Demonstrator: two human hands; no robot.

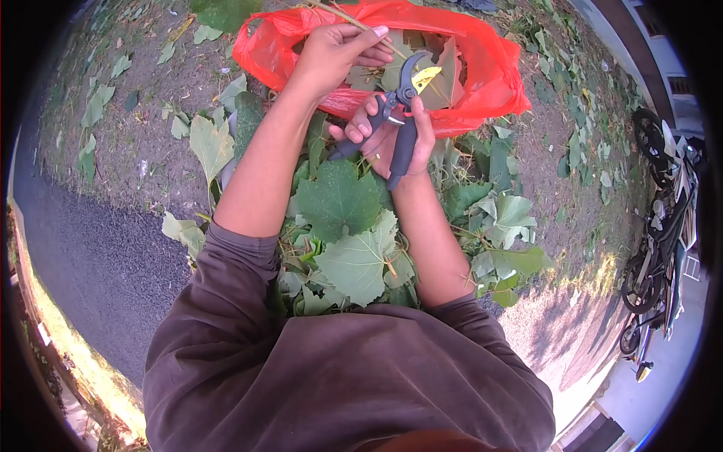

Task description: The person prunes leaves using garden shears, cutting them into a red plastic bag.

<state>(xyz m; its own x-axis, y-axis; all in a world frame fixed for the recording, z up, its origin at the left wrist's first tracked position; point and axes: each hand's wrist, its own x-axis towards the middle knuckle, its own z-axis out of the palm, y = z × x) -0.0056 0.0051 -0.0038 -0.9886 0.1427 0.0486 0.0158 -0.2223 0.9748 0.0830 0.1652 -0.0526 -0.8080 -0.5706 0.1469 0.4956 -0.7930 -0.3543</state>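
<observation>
My left hand (pixel 335 56) is closed around a thin green stem (pixel 388 45) that slants down over the opening of a red plastic bag (pixel 493 71). In my right hand (pixel 422 143) is a pair of pruning shears (pixel 403 143) with dark handles, its handles spread and its blades pointing up beside the stem. The yellow-marked blade sits close to the stem's lower end. Inside the bag lie several leaves (pixel 448 71). Below my hands, large lobed green leaves (pixel 339 200) are heaped against my body, one with its pale underside (pixel 358 260) up.
Cut leaves lie scattered over the bare soil (pixel 162 147) on both sides. Dark asphalt (pixel 113 248) runs along the left. At the far right stand parked motorcycles (pixel 655 226) near a building. Another big leaf (pixel 226 11) hangs at the top, left of the bag.
</observation>
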